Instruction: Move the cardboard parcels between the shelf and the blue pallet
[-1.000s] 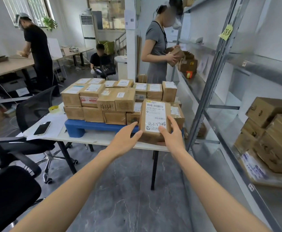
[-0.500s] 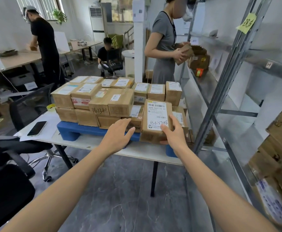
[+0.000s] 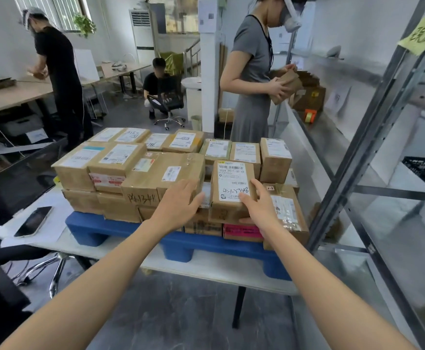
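**A:** The right hand (image 3: 262,210) has the parcel (image 3: 233,188). Thumb across the white label, index finger up the right edge, the other fingers curled underneath. It's a firm grip on a squat rectangular box of plain brown cardboard.

**B:** Where is it sitting?

**A:** Tilted toward us over the near right of the stack (image 3: 140,173), with a pink-labelled box (image 3: 241,232) at its six o'clock. Whether it rests on the stack, I can't tell.

**B:** And the left hand (image 3: 178,203)?

**A:** Spread flat, fingers straight, at the parcel's nine o'clock and just beside it. Touching it? Can't say.

**B:** Give me a count.

**A:** Two hands and one held parcel. One blue pallet (image 3: 100,228) of smooth moulded plastic, with three blocky feet showing along the near edge, on a white worktop (image 3: 206,266). The stack is at least two tiers of matte brown cardboard with white printed labels, too many to count surely. Three small boxes (image 3: 245,151) sit side by side at the back.

**B:** Around it?

**A:** One glossy dark phone (image 3: 33,221) lies on paper at the pallet's nine o'clock. The grey metal shelf (image 3: 373,137) with perforated uprights is at three o'clock.
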